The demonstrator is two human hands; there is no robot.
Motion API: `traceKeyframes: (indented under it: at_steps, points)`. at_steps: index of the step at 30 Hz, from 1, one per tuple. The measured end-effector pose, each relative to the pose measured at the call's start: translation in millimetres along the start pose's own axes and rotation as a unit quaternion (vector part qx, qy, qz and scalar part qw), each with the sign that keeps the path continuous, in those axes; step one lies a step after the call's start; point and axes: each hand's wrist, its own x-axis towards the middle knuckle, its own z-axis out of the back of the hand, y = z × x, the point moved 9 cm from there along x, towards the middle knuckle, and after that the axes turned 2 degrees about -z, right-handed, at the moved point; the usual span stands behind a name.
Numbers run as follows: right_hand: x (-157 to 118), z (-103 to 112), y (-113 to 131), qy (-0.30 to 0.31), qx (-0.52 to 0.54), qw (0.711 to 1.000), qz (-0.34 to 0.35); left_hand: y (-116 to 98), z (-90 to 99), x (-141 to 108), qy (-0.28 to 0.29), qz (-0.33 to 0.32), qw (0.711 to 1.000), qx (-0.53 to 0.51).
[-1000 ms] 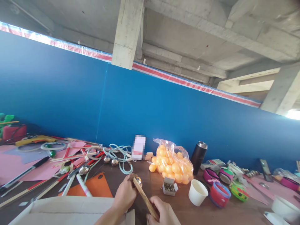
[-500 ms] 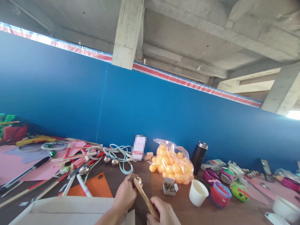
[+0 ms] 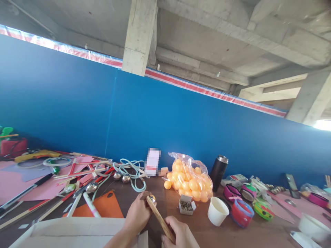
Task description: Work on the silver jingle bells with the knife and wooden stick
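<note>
We've got our right hand gripping the wooden stick, our left hand grasping its far end beside a shiny ball; whether they're joined, we can't tell.

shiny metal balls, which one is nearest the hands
The ball by the left hand, at the far end of the wooden stick; the other metal balls lie farther off.
</note>
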Motion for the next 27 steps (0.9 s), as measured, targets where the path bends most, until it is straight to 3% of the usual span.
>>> traceKeyframes:
  at_steps: [27]
  points:
    - [-0.3, 0.7, -1.9, -0.003, -0.048, 0.999, 0.002, 1.5, -0.6, 1.2, -0.007, 0.003, 1.0, 0.0]
